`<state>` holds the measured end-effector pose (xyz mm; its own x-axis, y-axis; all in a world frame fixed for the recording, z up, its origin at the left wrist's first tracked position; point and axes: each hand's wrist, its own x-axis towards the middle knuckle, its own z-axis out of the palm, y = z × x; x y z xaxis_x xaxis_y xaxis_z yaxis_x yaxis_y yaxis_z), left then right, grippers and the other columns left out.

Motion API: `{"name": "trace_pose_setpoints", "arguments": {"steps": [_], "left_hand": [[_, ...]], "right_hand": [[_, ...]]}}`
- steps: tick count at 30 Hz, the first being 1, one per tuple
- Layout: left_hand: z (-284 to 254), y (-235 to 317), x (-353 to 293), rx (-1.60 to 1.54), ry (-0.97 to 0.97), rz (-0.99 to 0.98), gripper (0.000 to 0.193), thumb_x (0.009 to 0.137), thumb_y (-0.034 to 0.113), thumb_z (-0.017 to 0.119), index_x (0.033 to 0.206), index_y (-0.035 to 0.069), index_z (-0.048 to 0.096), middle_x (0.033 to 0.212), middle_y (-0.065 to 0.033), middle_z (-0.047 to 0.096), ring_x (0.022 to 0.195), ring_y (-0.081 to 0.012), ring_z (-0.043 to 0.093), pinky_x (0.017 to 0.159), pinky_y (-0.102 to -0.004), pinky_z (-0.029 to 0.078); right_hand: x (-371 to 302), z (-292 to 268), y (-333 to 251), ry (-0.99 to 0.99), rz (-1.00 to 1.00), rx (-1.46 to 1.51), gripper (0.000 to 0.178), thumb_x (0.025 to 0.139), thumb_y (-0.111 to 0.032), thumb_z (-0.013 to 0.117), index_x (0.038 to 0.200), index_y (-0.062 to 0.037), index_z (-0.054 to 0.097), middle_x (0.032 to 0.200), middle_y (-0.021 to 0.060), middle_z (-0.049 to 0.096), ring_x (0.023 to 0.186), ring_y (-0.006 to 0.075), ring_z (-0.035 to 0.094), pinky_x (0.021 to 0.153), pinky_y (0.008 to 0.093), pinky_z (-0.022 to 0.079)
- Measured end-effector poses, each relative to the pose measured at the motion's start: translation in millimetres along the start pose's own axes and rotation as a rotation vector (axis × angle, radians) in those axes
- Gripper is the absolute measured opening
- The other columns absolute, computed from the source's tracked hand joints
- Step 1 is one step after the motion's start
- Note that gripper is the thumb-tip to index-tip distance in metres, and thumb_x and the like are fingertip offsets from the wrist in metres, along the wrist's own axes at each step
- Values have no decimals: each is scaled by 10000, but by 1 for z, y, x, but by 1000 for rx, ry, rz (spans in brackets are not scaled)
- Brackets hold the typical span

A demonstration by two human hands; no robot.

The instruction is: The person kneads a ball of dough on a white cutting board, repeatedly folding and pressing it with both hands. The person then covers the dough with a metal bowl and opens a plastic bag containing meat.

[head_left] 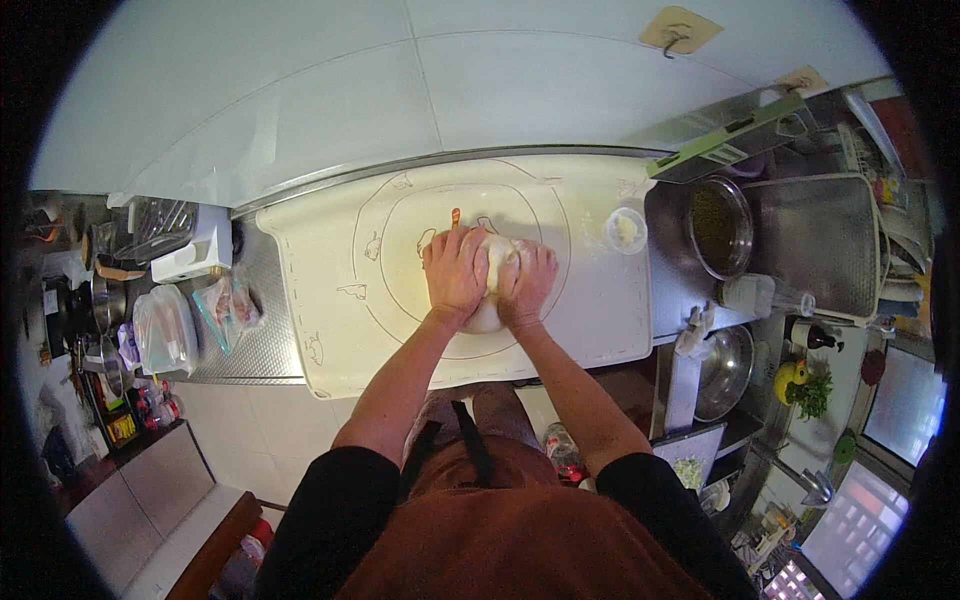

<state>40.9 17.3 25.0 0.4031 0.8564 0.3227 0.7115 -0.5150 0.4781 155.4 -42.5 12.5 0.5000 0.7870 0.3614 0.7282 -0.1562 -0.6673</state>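
A smooth lump of pale dough (486, 316) lies near the middle of a cream-coloured pastry mat (600, 330). Printed circles and small drawings mark the mat. My left hand (457, 268) presses on the dough's left side, its fingers curled over the far edge. On the right side, my right hand (527, 280) grips the dough, with its fingers bent around it. Between the hands some dough bulges up; the rest is partly covered by them. A small clear bowl (626, 231) with white powder stands at the mat's right end, apart from my hands.
Right of the mat, a steel bowl (745, 228) holds something dark green, near a metal sink area (815, 235). A large steel basin (728, 375) sits nearer me. Plastic bags (166, 330) and a white appliance (192, 252) stand left. A tiled wall (300, 100) rises behind.
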Motion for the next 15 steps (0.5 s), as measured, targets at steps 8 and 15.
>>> {"name": "trace_pose_setpoints", "arguments": {"steps": [8,15], "left_hand": [[33,-16,43,96,7,-151,266,955,292,518,989,93,690,1032,-102,638,962,-316,568,797,-455,440],[-36,-6,0,-635,-107,-132,345,1042,270,426,1173,50,656,1184,-106,647,1132,-267,573,997,-404,428]], "right_hand": [[45,25,18,-133,138,-250,284,918,-312,537,917,-48,645,924,167,655,918,360,611,775,511,449],[34,-23,19,-379,287,260,242,963,-204,521,1091,-56,664,1034,132,667,966,345,626,839,469,485]]}}
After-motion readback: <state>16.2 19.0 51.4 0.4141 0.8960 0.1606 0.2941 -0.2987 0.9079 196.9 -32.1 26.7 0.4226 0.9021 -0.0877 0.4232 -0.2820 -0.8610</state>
